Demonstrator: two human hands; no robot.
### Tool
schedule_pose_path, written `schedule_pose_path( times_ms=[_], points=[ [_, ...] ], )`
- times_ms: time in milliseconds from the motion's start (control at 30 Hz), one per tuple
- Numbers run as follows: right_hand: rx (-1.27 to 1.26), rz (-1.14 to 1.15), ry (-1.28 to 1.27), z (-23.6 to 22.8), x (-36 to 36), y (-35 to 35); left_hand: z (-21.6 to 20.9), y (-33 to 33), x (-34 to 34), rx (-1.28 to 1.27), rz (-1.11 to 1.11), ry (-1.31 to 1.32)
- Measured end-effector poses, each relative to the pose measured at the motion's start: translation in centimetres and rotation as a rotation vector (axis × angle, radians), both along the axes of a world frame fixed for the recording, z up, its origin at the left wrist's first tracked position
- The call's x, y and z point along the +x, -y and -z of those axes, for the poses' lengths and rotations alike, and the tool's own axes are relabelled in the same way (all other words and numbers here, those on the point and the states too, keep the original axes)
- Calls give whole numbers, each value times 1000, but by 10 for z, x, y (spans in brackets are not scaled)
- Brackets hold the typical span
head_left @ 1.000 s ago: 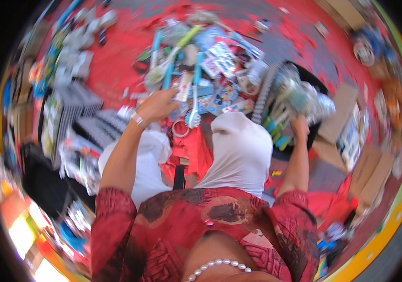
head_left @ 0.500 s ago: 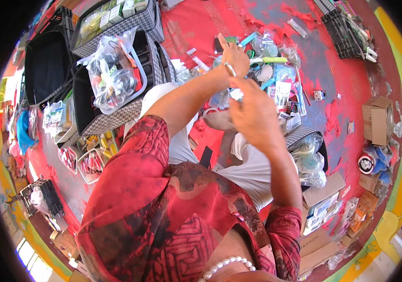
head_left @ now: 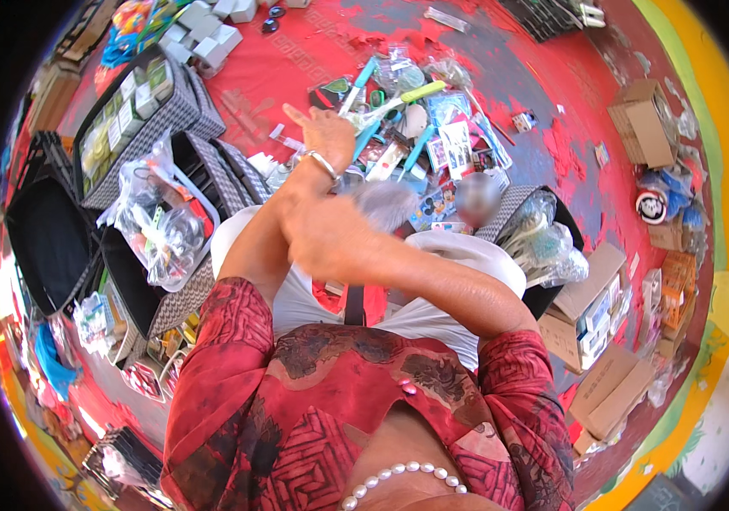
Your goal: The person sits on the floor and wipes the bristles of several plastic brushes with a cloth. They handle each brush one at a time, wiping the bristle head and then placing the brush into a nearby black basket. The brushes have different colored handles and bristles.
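Observation:
My left hand (head_left: 326,136), with a bracelet (head_left: 324,164) at its wrist, reaches over the near left edge of a pile of small goods. Its fingers are stretched out and apart, and nothing shows in them. Smeared by motion, my right hand (head_left: 322,234) crosses over my left forearm; its fingers cannot be made out. Beyond my left hand lie a turquoise-handled tool (head_left: 358,85), a yellow-green handled tool (head_left: 422,91), flat packets (head_left: 456,145) and a sheet with cartoon figures (head_left: 437,207). A blurred grey shape (head_left: 381,204) lies nearer to me.
Patterned black-lined bins stand at left; one holds small boxes (head_left: 130,106), and a clear bag of goods (head_left: 160,226) lies over another. At right are a bin with plastic-wrapped items (head_left: 543,243), cardboard boxes (head_left: 641,123) and an orange crate (head_left: 680,285). Red torn sheeting (head_left: 271,64) covers the floor.
The view has turned, so the pile appears farther left. My right hand has swung left from beside the pile to across my left forearm. My left hand stays outstretched.

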State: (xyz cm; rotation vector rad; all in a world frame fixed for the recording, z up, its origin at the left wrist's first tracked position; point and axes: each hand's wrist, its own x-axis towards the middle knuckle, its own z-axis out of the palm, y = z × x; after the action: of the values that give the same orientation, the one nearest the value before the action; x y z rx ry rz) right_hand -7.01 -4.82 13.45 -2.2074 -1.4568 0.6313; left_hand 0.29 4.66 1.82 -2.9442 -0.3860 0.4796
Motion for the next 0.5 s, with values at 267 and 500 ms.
schedule_pose_path(
  times_ms=[267,500],
  points=[
    [250,-18,18,20,25,14,10,-8,-3,68,11,59],
    [-47,-534,-202,50,88,26,2,-27,-13,109,8,188]
  ],
)
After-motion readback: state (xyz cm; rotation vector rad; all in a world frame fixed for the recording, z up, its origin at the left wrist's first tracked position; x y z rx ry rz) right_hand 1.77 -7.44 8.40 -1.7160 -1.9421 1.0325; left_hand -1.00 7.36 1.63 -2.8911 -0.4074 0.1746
